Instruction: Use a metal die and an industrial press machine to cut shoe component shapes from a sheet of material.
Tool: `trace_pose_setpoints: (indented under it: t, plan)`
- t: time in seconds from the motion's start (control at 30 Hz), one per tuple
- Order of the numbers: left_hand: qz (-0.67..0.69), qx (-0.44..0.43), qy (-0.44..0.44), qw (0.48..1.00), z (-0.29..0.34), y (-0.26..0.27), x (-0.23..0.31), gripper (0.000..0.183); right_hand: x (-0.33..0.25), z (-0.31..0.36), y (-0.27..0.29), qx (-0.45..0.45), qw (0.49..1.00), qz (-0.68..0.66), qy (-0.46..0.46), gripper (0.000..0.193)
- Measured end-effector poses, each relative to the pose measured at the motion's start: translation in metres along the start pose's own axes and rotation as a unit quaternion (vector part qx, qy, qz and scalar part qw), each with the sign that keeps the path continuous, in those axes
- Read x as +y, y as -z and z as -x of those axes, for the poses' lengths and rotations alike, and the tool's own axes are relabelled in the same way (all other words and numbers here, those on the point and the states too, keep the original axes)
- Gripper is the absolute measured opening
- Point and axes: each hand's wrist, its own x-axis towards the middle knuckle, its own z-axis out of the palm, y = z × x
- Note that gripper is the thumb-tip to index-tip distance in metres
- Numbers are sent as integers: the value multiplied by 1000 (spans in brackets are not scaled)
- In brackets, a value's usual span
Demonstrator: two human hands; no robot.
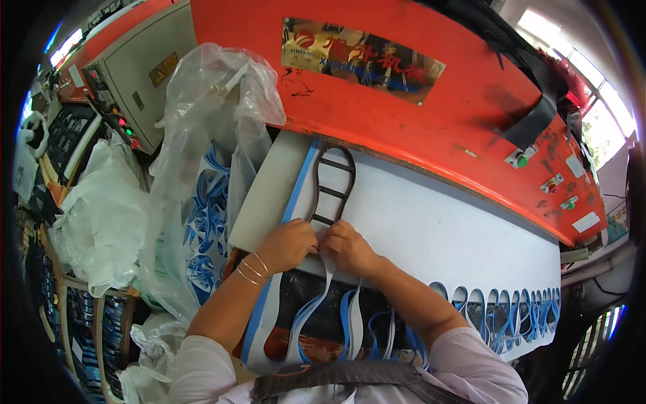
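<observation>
A dark metal cutting die (333,192), shaped like a shoe sole with several crossbars, lies on a white sheet (417,202) with blue layers at its edge. My left hand (291,245) is closed at the near end of the die, on its left side; bracelets circle that wrist. Close beside it, my right hand (350,248) is closed at the same end, fingertips almost meeting the left ones. Both hands cover the die's near end. Sole-shaped cutouts run along the sheet's near edge, leaving thin curved strips (311,310) below my hands.
A red press machine (471,121) spans the far side, with buttons (521,159) at its right. Left of the sheet stands a clear plastic bag (222,101) of blue and white offcuts (205,236). A grey control cabinet (145,74) and a shelf rack (97,330) are farther left.
</observation>
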Motion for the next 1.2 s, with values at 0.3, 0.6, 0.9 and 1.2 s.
trace_pose_setpoints:
  t: [0.3,0.6,0.9,1.2]
  plan:
    - [102,166,40,980,-36,26,7,10,-12,-38,33,98,994,-44,9,19]
    - [78,71,76,992,-4,-8,-4,13,22,-84,65,-181,970,158,-36,31]
    - [26,190,89,977,-21,-6,12,27,67,-122,43,-269,930,220,119,28]
    - [-180,39,94,978,-33,-11,14,60,39,-101,145,235,959,-123,97,16]
